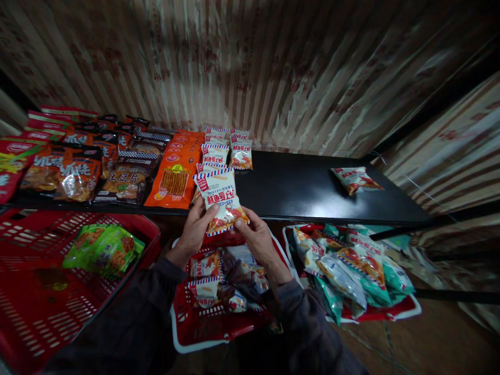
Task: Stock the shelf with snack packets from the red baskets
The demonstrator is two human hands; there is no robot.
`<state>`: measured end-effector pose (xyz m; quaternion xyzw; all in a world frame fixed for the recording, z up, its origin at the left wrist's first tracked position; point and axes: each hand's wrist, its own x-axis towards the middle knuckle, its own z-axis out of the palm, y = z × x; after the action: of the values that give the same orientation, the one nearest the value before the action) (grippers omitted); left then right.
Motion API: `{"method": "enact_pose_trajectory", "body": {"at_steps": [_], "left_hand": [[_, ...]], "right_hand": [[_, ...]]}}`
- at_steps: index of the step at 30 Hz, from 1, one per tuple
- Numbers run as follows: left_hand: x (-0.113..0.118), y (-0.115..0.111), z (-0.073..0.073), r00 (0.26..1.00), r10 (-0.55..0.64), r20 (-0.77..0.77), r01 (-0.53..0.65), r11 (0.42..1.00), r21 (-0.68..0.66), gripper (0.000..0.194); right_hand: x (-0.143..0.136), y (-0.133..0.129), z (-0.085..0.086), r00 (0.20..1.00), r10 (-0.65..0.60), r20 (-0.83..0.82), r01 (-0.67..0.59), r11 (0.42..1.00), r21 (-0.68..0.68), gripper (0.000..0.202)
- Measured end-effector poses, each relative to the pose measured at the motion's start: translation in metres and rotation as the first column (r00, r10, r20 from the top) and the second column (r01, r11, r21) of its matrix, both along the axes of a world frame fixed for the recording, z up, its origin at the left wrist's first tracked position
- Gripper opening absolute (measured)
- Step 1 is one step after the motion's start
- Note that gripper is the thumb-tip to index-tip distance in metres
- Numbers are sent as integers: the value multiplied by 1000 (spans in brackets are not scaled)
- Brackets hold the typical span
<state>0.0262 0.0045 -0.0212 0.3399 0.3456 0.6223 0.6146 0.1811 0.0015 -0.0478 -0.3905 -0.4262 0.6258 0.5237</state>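
Between my two hands is a white snack bag (221, 198) with red lettering, a striped edge and a shrimp picture, held upright at the shelf's front edge. My left hand (197, 224) grips its lower left side, thumb across the front. At the lower right corner my right hand (255, 232) pinches the bag. Just behind it, matching white snack bags (214, 155) stand in a row, partly hidden by the held one. A second, shorter row of white bags (241, 151) is to their right. Below my hands, a red basket (203, 328) contains more such bags.
Along the black shelf (289, 182), orange packets (172, 174), potato chip bags (125, 177) and red bags (15, 161) stand at left. One white bag (355, 179) lies at right. A left basket (39, 302) has green packets (103, 250); a right basket (406, 310) is heaped with bags.
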Motion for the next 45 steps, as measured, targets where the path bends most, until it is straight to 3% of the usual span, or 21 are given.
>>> {"method": "enact_pose_trajectory", "body": {"at_steps": [7, 15, 27, 36, 45], "left_hand": [[0, 2, -1, 999, 44, 0, -44, 998, -37, 44], [1, 2, 3, 998, 48, 35, -45, 996, -80, 46], [-1, -4, 9, 987, -154, 45, 154, 988, -4, 62], [-1, -3, 7, 992, -110, 61, 113, 992, -49, 64], [0, -2, 3, 991, -133, 17, 133, 991, 21, 64]], "right_hand": [[-3, -2, 6, 999, -34, -38, 31, 998, -60, 46], [-8, -6, 11, 999, -42, 5, 42, 999, -8, 44], [-4, -2, 4, 993, -120, -7, 120, 991, 57, 38], [-5, -2, 6, 993, -119, 10, 118, 991, 55, 39], [-9, -3, 5, 990, -142, 13, 141, 989, 42, 46]]}}
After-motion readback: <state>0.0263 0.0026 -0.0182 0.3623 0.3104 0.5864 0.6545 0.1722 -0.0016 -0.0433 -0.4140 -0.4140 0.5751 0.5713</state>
